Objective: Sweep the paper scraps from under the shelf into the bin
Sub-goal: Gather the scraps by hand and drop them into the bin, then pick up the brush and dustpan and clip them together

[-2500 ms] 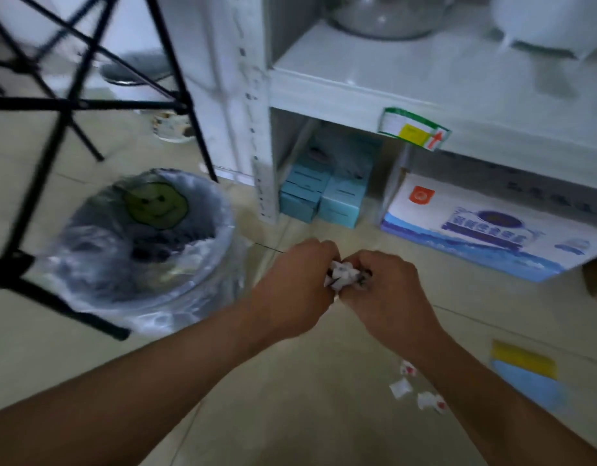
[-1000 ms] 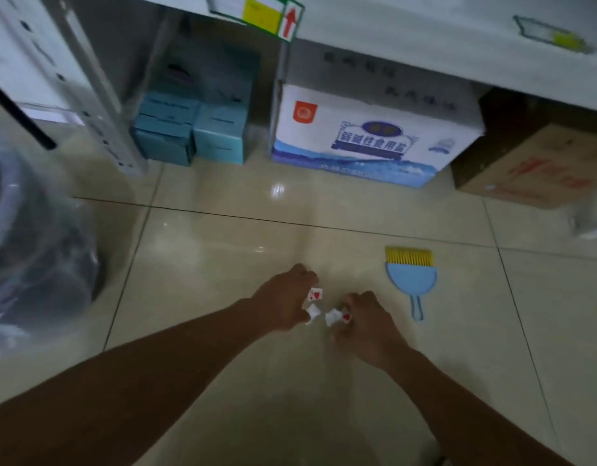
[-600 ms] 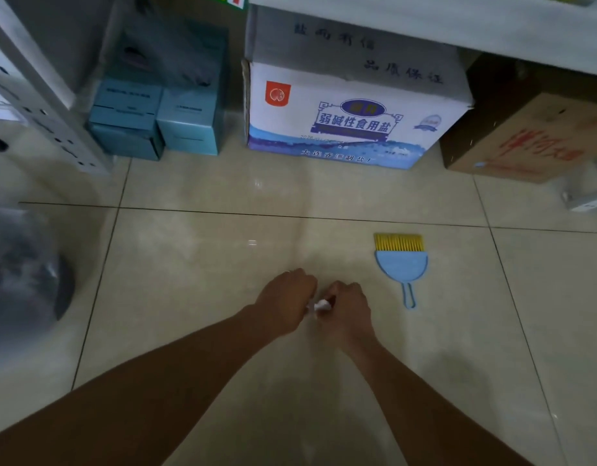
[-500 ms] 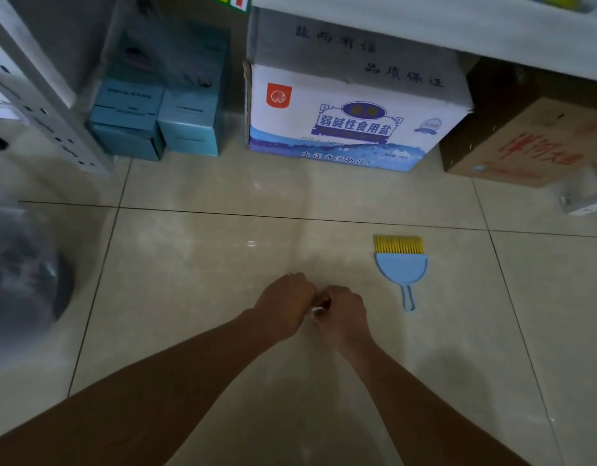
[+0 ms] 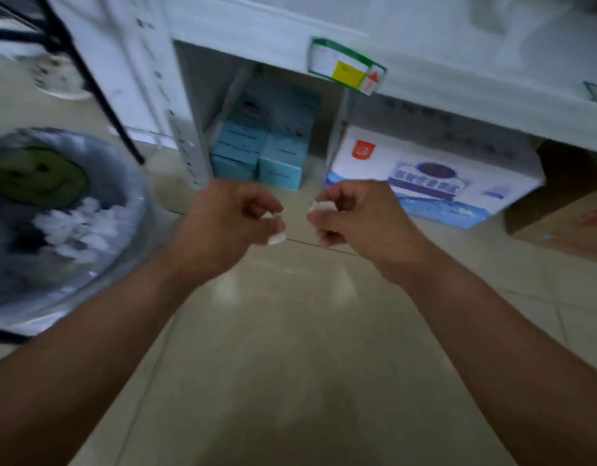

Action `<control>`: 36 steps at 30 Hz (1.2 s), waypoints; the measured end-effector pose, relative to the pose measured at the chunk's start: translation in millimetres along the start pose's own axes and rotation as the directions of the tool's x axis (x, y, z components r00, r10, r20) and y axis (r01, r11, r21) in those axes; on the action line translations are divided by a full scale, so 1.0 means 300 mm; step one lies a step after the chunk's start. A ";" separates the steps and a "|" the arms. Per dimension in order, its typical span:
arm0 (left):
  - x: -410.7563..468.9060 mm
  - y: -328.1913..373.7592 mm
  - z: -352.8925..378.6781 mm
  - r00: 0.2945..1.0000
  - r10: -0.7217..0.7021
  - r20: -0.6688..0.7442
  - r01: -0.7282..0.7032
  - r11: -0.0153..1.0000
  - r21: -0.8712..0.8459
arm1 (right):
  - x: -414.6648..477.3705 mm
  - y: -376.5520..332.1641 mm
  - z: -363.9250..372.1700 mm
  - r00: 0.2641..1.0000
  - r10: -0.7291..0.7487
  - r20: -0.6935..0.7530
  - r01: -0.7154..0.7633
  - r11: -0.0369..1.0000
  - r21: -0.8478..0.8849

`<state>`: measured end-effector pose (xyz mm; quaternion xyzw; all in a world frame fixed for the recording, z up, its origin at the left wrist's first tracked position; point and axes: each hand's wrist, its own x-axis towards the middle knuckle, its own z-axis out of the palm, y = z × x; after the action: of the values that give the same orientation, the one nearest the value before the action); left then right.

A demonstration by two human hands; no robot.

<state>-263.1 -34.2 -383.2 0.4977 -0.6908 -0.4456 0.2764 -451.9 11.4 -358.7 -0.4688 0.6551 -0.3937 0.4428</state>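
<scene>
both hands, left point(image 5: 230, 216) and right point(image 5: 354, 216), pinch paper scraps point(image 5: 324, 206) (blurred) beside the bin point(image 5: 122, 183).

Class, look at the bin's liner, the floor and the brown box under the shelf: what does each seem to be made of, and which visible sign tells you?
Bin liner: thin clear plastic film, judging by its crinkled, shiny folds. Floor: glazed ceramic tile, probably; it is glossy, mirrors light and has straight grout lines. Brown box: corrugated cardboard, likely; matte brown with red print, though blurred.

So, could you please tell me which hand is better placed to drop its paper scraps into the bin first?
Left, probably. The left hand, shut on white scraps, is nearer the bin at the left. The right hand also holds scraps but is farther away.
</scene>
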 end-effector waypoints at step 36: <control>-0.137 0.096 -0.382 0.998 0.065 -0.007 -0.049 0.809 0.586 | -0.003 -0.085 -0.086 0.959 -0.100 0.265 0.235 0.806 -0.544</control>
<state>-167.0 -31.8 -303.4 0.5436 -0.8052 -0.1966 0.1323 -469.5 8.5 -327.1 -0.6770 0.6443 -0.1623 0.3166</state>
